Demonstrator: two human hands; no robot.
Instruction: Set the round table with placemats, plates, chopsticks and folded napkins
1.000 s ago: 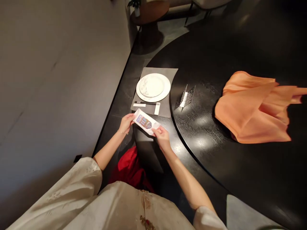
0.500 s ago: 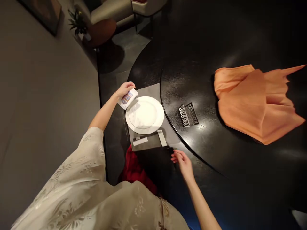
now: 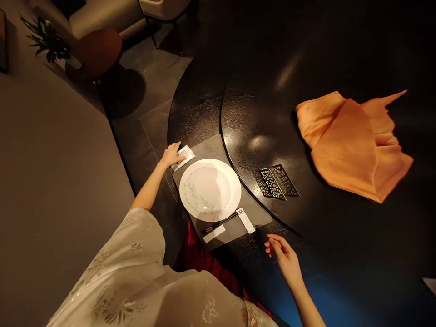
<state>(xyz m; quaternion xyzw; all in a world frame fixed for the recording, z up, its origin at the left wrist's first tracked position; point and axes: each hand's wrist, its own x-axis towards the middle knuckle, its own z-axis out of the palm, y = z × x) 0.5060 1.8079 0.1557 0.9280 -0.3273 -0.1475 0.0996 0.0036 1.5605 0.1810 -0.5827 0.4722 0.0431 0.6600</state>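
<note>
My left hand [image 3: 172, 154] is on a small white packet [image 3: 188, 153] with a printed picture, its thumb across the print. The packet lies at the far left corner of the grey placemat [image 3: 209, 147], beside a white plate [image 3: 235, 190]. My right hand [image 3: 284, 259] hovers over the dark table to the right of the placemat, fingers loosely curled and apart, with nothing visible in them. Between plate and right hand, black chopsticks [image 3: 221, 221] lie with one end on a white rest [image 3: 246, 221]. A white paper strip [image 3: 214, 234] is alongside them.
A black openwork stand [image 3: 277, 182] sits on the raised round centre of the table [image 3: 252, 113]. Farther right is a draped orange cloth [image 3: 350, 145]. A red chair seat [image 3: 204, 256] shows below the table edge. A potted plant [image 3: 51, 41] stands on a side table [image 3: 98, 52].
My left hand has lowered the packet from a tilt above the plate's edge to flat on the placemat. The view has shifted; my right hand stays near the chopstick rest.
</note>
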